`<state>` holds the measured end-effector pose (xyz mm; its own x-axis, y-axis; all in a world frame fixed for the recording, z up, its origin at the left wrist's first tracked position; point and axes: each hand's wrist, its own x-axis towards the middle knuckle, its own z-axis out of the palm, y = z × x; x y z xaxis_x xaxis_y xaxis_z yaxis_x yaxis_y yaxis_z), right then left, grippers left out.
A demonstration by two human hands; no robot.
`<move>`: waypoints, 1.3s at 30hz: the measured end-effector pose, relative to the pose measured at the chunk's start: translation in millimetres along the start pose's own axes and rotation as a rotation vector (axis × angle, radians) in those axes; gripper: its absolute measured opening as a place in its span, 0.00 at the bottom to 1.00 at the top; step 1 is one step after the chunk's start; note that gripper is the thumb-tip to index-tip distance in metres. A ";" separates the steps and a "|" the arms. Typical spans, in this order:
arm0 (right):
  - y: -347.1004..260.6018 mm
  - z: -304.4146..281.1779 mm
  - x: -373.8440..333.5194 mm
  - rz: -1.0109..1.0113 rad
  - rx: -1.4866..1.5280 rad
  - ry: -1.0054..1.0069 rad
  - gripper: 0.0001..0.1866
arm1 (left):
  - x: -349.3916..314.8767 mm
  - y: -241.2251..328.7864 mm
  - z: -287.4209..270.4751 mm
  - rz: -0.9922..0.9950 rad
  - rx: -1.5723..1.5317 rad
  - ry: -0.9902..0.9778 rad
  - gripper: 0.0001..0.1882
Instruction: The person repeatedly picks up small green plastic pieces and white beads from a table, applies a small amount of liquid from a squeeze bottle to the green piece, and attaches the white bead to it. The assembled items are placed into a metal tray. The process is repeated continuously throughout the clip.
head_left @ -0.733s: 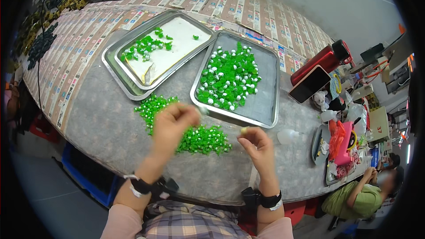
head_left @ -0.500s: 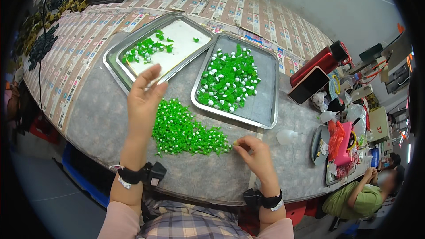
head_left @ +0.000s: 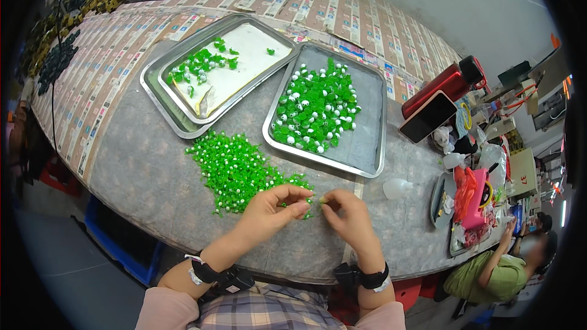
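Observation:
In front of me, my left hand (head_left: 273, 209) and my right hand (head_left: 347, 215) meet with their fingertips almost touching. My right thumb and index finger pinch a tiny yellow-green piece. My left fingers are pinched too, at a small green bit whose kind I cannot make out. Just beyond and left of them spreads a pile of small green plastic pieces with white dots (head_left: 235, 171). Farther off, a metal tray (head_left: 367, 125) holds many green pieces with white, black-marked balls (head_left: 315, 107). Several similar pieces (head_left: 205, 64) lie on white sheet in another tray (head_left: 153, 88) at left.
To the right stand a red flask (head_left: 437, 90), a leaning phone (head_left: 428, 117) and a translucent white bottle (head_left: 397, 189). Beyond them is clutter with a pink holder (head_left: 476, 198). A co-worker in a green shirt (head_left: 489, 272) sits at the lower right.
My left hand has come down from the left tray's near edge to my right hand, its fingers closing to a pinch. My right hand has stayed nearly in place.

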<state>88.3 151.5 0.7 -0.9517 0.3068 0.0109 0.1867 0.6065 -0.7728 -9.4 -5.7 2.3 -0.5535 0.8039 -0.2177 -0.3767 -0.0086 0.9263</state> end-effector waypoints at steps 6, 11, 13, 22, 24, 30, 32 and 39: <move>-21.8 1.9 -5.4 0.201 0.938 0.014 0.06 | -4.5 0.9 12.0 0.295 0.290 0.037 0.15; -24.4 16.2 -9.5 0.244 1.122 0.024 0.07 | 0.0 -6.6 7.7 0.384 0.288 0.101 0.10; -20.7 19.8 -11.4 0.248 1.129 0.023 0.07 | 0.6 -6.5 7.1 0.334 0.214 0.092 0.07; 19.3 -40.0 -31.1 -0.037 0.160 1.039 0.12 | 3.7 -9.5 -0.6 0.042 -0.307 0.107 0.09; 33.5 -61.1 -30.0 0.040 0.125 1.125 0.18 | 4.5 -11.0 -2.2 0.064 -0.294 0.116 0.10; 99.0 -67.8 -31.4 0.279 -0.215 0.558 0.24 | 4.0 -11.2 -3.8 0.123 -0.157 0.081 0.11; 105.0 -66.5 -33.1 0.258 0.049 0.603 0.23 | 4.8 -9.8 -2.7 0.124 -0.158 0.062 0.11; 0.5 -55.1 -21.0 -0.127 0.380 0.714 0.23 | 4.2 -9.4 -5.5 0.032 -0.277 -0.003 0.11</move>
<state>121.8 185.7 35.1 -0.5512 0.7237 0.4152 -0.1298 0.4172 -0.8995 -12.3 -5.5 -9.0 -0.5661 0.8025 -0.1884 -0.5481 -0.1957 0.8132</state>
